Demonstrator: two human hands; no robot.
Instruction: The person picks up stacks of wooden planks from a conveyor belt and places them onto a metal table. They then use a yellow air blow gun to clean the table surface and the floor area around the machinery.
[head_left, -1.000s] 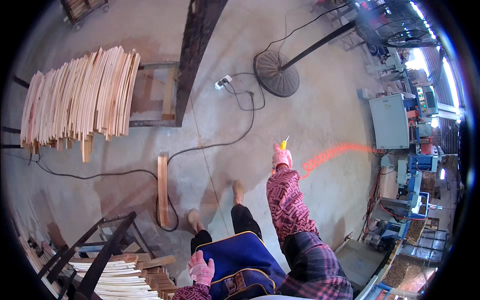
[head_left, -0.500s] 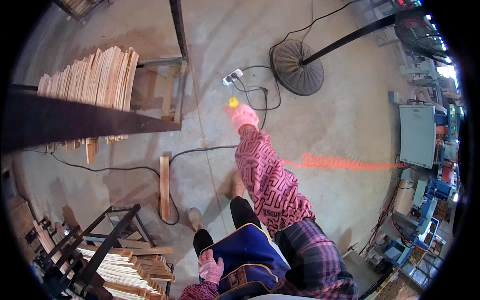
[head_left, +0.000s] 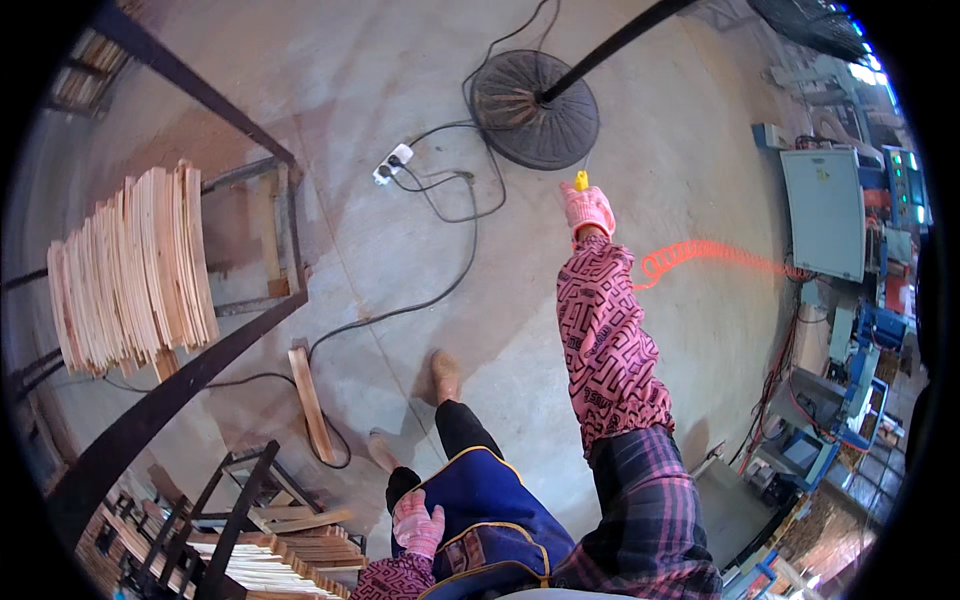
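Note:
My right hand, in a pink glove, is stretched out ahead over the floor. Its fingers are wrapped round a small yellow air blow gun, mostly hidden by the glove. An orange coiled air hose runs from the machinery at the right to behind my right sleeve; its join to the gun is hidden. My left hand, also gloved in pink, lies against the blue apron at my lap. Its fingers are apart and it holds nothing.
A black round fan base stands ahead, with a white power strip and loose black cable on the floor. Wood strips fill a metal rack at left. A board lies near my feet. A grey cabinet stands at right.
My right arm has swung to the right with the yellow air blow gun. The view has shifted, and my feet have stepped. My left hand stays at the apron.

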